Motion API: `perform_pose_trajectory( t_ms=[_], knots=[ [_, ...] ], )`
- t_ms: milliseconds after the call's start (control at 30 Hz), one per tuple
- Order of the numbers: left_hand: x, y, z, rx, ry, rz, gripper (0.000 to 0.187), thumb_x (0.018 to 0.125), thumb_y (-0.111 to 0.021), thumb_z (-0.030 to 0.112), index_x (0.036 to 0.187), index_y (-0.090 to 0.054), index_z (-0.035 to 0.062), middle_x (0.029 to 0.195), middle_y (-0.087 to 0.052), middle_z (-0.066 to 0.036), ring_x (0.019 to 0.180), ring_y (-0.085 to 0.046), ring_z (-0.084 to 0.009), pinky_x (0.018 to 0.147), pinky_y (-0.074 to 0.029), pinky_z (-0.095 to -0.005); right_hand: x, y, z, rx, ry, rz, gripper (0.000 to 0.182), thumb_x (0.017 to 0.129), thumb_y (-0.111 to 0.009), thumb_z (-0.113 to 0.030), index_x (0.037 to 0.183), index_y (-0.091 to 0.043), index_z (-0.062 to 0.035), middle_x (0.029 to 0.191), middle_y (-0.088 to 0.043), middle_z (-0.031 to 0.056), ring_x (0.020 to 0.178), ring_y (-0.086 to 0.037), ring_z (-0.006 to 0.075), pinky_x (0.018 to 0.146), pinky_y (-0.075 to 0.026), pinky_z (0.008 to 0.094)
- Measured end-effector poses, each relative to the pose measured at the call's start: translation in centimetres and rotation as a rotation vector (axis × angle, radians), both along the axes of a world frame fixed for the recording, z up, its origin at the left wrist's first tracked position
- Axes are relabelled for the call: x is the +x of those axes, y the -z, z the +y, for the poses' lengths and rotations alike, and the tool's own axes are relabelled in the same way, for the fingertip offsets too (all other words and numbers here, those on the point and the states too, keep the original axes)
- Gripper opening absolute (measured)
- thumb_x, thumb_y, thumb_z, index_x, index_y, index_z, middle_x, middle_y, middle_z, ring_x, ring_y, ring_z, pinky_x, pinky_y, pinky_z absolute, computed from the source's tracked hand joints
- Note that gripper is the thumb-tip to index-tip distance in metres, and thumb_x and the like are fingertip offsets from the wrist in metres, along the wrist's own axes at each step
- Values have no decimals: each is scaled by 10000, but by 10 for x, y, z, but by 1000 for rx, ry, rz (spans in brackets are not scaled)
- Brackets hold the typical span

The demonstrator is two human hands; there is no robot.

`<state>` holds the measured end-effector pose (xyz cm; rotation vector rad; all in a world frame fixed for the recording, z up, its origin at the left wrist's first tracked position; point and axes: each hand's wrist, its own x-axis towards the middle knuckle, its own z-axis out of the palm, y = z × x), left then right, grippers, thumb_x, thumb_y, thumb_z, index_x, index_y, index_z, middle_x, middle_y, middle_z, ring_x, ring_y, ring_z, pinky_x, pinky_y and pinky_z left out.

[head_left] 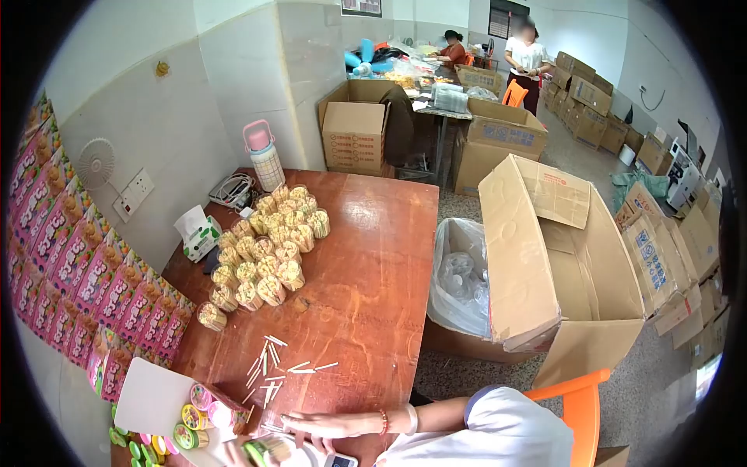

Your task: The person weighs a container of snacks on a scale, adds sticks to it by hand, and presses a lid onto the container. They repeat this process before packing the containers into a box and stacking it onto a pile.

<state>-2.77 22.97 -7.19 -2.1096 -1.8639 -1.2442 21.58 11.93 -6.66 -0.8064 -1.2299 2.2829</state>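
My right hand (331, 425), with a red bead bracelet at the wrist, reaches in from the lower right. Its fingers stretch out flat over the table's near end, close to loose pale sticks (268, 366). At the bottom edge, my left hand (235, 452) is smeared by motion and partly cut off. It appears to grip a tilted clear cup with a green rim (266, 449), below my right hand. Partly under my hands lies a white device with a small dark display (342, 461). Beside them, an open white box (152, 389) holds cups with pink, yellow and green lids (194, 417).
Several bundles of pale sticks (268, 245) stand on the red-brown table (366, 257). Behind them are a bottle (264, 159) and a tissue pack (201, 237). A lined bin (459, 280) and open carton (521, 265) flank the table. Two other people are farther back.
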Motion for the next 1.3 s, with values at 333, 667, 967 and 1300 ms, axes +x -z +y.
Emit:
perform_pose_trajectory(
  t_ms=[333,667,967,1300],
  knots=[
    [-2,3,30,-12,-6,175,612,937,-677,453,1297,-529,-19,1189,-581,-262,1100,-592,-412,960,-471,-486,120,4,67,157,473,-171,481,1105,-394,-478,1282,-552,-60,1090,-661,85,706,-634,112,572,-526,239],
    [17,-7,76,9,14,347,622,929,-694,447,1311,-527,-15,1204,-582,-270,1113,-592,-418,970,-472,-487,127,30,53,108,541,-149,458,1101,-428,-455,1196,-612,-47,1055,-689,74,705,-640,104,574,-516,230],
    [-100,-10,-153,-356,-477,580,632,922,-710,441,1323,-525,-11,1217,-582,-276,1124,-592,-424,978,-472,-488,135,2,71,126,543,-286,389,1091,-475,-389,1155,-635,-40,1012,-707,72,683,-618,86,567,-484,217],
    [-84,-80,-155,-567,-536,221,647,860,-758,500,1245,-558,21,1139,-625,-167,968,-672,-342,785,-555,-436,207,59,323,978,1027,-662,951,786,-826,17,1537,-243,3,1466,-415,204,1342,-475,301,1063,-480,395]
  ],
)
